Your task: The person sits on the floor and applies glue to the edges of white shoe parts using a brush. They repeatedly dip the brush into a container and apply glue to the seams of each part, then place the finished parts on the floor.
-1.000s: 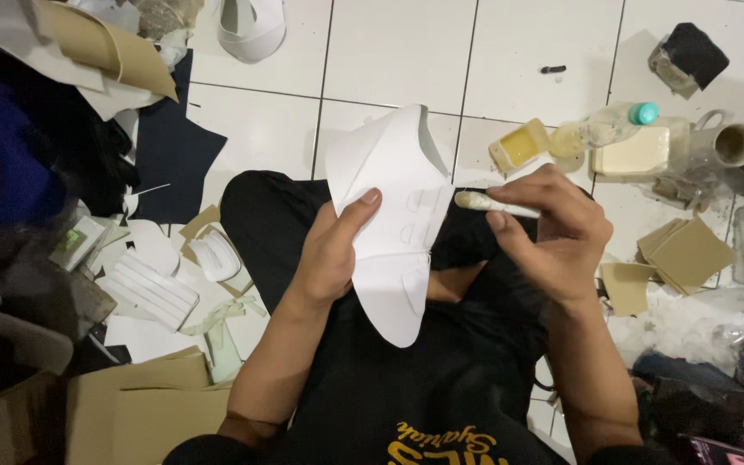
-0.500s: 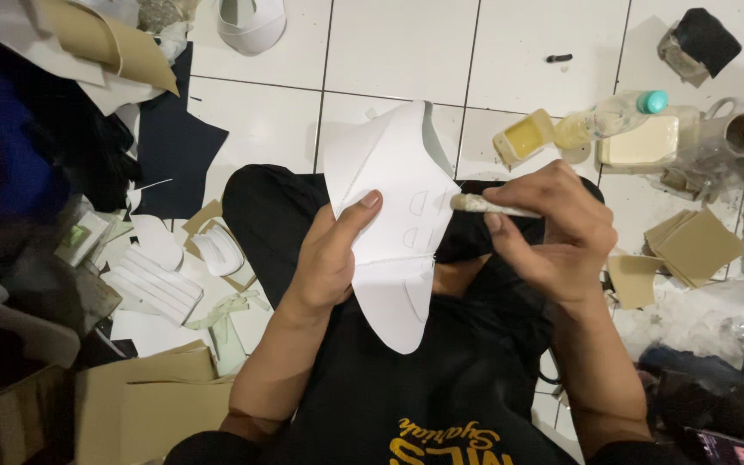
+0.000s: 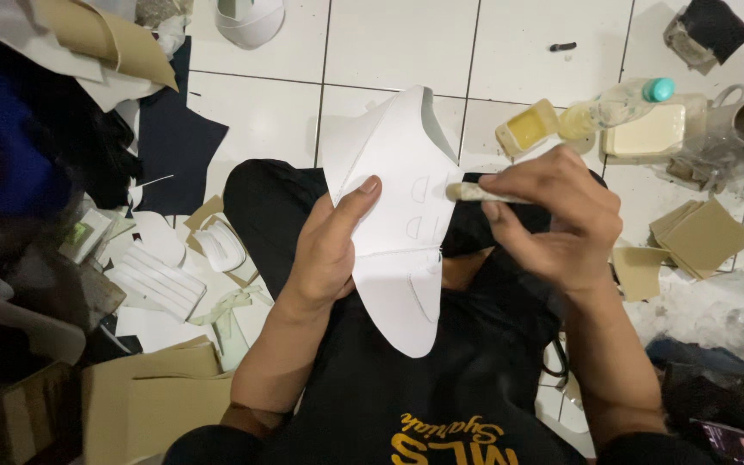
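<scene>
Single head-worn view, straight down and close over the lap, tiled floor beyond.

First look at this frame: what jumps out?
The big white cut piece at centre, held up over the lap by the left hand, thumb pressed on its face. The right hand holds a brush with its tip at the piece's right edge. Around them the tile floor is littered: white strips and cardboard on the left, a glue pot and bottle at upper right.
</scene>
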